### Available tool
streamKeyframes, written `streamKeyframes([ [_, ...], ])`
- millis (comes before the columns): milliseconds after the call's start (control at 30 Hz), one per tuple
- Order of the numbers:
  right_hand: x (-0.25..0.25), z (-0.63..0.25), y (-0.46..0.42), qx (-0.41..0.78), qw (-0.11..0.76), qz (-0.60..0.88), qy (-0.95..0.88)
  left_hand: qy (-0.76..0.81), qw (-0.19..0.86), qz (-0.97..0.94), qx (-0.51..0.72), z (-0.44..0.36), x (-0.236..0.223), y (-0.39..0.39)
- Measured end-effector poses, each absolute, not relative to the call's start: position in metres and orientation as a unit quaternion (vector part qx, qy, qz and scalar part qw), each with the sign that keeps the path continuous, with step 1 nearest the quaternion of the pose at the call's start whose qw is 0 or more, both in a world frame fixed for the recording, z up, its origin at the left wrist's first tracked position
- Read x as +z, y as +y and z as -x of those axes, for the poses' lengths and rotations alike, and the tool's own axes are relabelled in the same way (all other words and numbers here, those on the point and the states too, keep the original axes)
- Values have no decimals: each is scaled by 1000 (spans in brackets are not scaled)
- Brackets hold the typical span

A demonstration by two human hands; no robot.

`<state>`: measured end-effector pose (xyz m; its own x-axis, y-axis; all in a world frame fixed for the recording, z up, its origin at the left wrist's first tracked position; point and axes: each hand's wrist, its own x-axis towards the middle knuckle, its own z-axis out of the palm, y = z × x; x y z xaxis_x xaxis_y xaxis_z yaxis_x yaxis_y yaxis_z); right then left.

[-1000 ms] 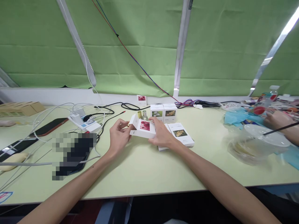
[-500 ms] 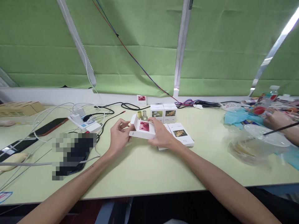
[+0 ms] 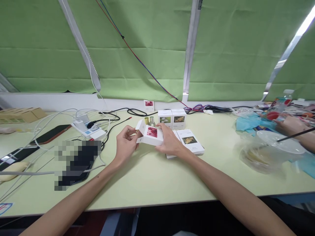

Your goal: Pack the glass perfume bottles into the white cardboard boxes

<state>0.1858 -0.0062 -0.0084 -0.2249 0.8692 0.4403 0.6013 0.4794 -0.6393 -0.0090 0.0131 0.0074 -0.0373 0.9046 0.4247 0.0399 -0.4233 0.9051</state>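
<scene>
My right hand [image 3: 169,140] grips a small white carton [image 3: 154,141] with a pink-red flower picture, held tilted above the table. The carton's end flap stands up at its left end. There my left hand [image 3: 127,140] is closed in a pinch on a small gold-coloured piece [image 3: 136,131], mostly hidden by the fingers. Just behind the carton stand a gold-capped bottle [image 3: 147,121] and a silver-capped bottle [image 3: 152,121], their lower parts hidden. A flat white box [image 3: 190,141] with a yellow flower picture lies right of my right hand, partly over or beside another white box.
Two upright white boxes [image 3: 172,119] stand behind. A card [image 3: 149,105] with a red flower picture leans at the wall. Left are phones [image 3: 51,134], a power strip [image 3: 91,131] and cables. At right lie a lidded plastic cup [image 3: 280,142], blue plastic [image 3: 248,124] and another person's hand [image 3: 294,128].
The carton has tilted slightly in my hands, and its flap leans a little further left. The gold-coloured piece shows less between my left fingers. The other person's hand has shifted slightly.
</scene>
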Motion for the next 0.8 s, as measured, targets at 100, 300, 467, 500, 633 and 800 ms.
streamKeyframes([
  [100,-9,-186,-6,168,394,480,-766,393,365,-593,601,9,7,13],
  [300,-7,-186,-6,169,392,476,-768,389,365,-590,606,7,5,14],
  [467,-6,-185,-7,169,392,476,-769,388,365,-579,617,7,5,15],
  [500,-5,-185,-7,169,391,476,-769,388,365,-578,618,7,5,15],
  [633,-5,-186,-8,169,390,476,-770,385,365,-576,622,6,5,15],
  [800,-5,-186,-8,168,388,475,-771,387,366,-570,626,7,5,15],
])
